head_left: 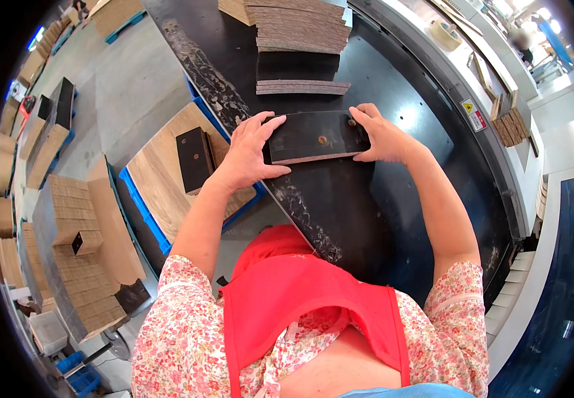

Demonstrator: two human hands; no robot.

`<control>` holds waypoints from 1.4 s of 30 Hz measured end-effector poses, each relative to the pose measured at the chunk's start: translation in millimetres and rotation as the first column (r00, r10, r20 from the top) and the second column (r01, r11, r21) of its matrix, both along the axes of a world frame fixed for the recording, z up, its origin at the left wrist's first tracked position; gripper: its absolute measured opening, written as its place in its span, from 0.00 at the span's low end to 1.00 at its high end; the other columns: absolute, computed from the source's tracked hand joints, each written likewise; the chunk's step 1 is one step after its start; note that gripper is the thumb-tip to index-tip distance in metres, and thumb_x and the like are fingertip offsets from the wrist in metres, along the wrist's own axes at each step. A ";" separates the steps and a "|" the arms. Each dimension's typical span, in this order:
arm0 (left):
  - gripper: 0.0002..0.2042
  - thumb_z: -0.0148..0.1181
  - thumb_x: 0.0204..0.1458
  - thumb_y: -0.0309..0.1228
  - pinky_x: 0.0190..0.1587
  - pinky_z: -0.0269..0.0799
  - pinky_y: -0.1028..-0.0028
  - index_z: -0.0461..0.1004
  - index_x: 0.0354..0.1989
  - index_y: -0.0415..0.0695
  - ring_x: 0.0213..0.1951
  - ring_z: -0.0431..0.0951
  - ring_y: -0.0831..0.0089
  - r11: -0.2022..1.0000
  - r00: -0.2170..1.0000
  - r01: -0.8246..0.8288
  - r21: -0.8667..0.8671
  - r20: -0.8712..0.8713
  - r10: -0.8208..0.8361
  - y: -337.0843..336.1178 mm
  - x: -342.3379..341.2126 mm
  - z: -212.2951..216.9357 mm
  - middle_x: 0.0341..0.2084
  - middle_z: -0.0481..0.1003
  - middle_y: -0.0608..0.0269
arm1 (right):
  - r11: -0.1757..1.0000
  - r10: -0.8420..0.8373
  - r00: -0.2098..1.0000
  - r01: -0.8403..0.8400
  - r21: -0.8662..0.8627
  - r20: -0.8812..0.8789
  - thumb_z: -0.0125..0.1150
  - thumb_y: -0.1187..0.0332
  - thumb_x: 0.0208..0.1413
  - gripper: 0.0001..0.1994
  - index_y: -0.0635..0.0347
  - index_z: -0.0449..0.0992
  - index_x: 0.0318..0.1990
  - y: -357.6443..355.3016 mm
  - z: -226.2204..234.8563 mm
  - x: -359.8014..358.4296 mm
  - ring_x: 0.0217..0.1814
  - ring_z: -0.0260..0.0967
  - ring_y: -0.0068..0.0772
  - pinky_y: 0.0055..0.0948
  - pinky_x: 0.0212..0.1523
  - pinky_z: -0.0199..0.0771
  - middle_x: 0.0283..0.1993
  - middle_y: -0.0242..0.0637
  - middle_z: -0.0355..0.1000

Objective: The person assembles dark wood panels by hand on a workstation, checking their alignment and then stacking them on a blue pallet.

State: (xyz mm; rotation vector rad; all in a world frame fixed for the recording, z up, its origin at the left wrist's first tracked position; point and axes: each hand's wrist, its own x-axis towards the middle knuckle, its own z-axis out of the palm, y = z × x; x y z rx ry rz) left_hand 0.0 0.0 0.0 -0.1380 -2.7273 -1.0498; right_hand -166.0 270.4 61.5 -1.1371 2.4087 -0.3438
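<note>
Both my hands grip a black rectangular board (300,142) by its two short ends, over the black worktable (366,199). Its front edge is pale brownish, and two small round brown spots, perhaps holes, show on its top. My left hand (252,149) clasps the left end, thumb at the near corner and fingers at the far one. At the right end, my right hand (386,136) holds it the same way. Whether it is one board or a thin stack, I cannot tell. Just beyond lies a low stack of strips (300,87) with greyish-brown edges.
A taller stack of boards (300,30) stands at the table's far end. Left of the table, a blue pallet (144,209) bears a wood-grain panel (161,179) with black boards (194,159) on it. A machine frame (459,119) borders the right side; tape (446,33) lies there.
</note>
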 end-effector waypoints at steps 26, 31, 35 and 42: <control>0.43 0.79 0.27 0.25 0.67 0.59 0.63 0.70 0.62 0.48 0.63 0.63 0.55 0.993 0.995 -0.089 0.084 -0.037 0.092 -10.2 29.0 6.2 0.59 0.66 0.55 | 0.977 -0.140 0.990 0.140 -0.162 0.008 0.75 0.56 0.48 0.46 0.70 0.57 0.69 15.4 16.7 -16.2 0.65 0.64 0.46 0.39 0.67 0.64 0.71 0.48 0.56; 0.45 0.79 0.24 0.24 0.65 0.63 0.63 0.71 0.62 0.48 0.61 0.66 0.56 0.975 0.983 -0.182 0.129 -0.007 0.185 -22.6 55.1 11.3 0.58 0.68 0.55 | 0.968 -0.012 0.942 -0.074 -0.241 -0.336 0.72 0.55 0.51 0.42 0.68 0.60 0.68 -20.1 10.4 -40.0 0.73 0.55 0.52 0.42 0.70 0.59 0.72 0.52 0.56; 0.46 0.79 0.23 0.23 0.64 0.64 0.64 0.71 0.62 0.48 0.60 0.67 0.56 0.953 0.959 -0.283 0.106 0.002 0.284 -36.6 68.8 9.2 0.59 0.66 0.55 | 0.933 0.100 0.872 -0.250 -0.260 -0.480 0.71 0.53 0.50 0.40 0.65 0.61 0.66 -83.5 -10.0 -67.3 0.72 0.56 0.57 0.46 0.69 0.59 0.71 0.52 0.57; 0.43 0.81 0.27 0.30 0.62 0.68 0.63 0.71 0.61 0.45 0.60 0.68 0.55 0.910 0.929 -0.370 0.186 0.062 0.365 -69.4 109.1 5.5 0.57 0.66 0.52 | 0.978 0.198 0.910 -0.208 0.012 -0.364 0.74 0.44 0.39 0.55 0.62 0.53 0.72 -186.2 -5.4 -81.4 0.75 0.49 0.60 0.50 0.72 0.53 0.72 0.59 0.52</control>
